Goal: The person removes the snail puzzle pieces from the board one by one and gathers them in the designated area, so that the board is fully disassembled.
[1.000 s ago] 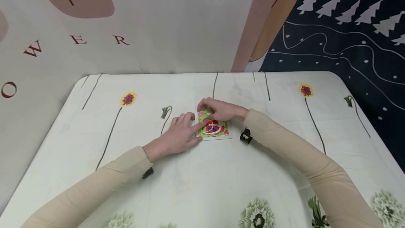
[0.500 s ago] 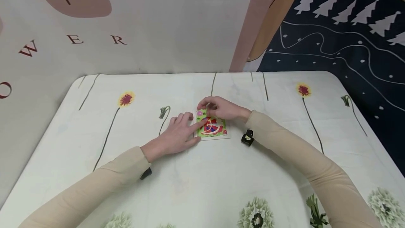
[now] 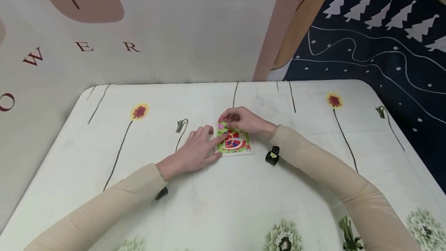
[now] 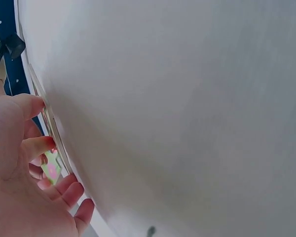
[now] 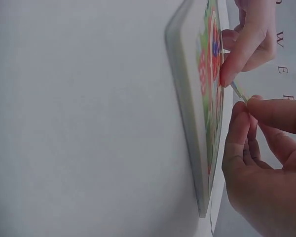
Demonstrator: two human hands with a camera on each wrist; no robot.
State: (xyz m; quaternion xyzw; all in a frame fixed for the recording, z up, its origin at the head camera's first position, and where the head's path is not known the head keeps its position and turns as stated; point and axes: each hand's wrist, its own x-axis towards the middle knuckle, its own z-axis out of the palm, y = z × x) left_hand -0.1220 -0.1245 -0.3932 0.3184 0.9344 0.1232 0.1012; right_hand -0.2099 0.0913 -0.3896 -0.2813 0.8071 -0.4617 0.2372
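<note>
right hand (image 3: 246,120) barely shifted, pinching thin piece (image 5: 239,91), partly hiding picture board (image 3: 236,142), left hand (image 3: 196,150) loosely spread, flowered cloth (image 3: 223,200)

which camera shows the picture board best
The head view: it looks down on the picture board, though the left hand and right hand cover parts. The right wrist view has it steeply slanted; the left wrist view shows mainly its edge, partly behind the left hand.

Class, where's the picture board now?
Just right of centre in the head view, the picture board lies on the tablecloth, touched by the left hand and partly hidden by the right hand.
</note>
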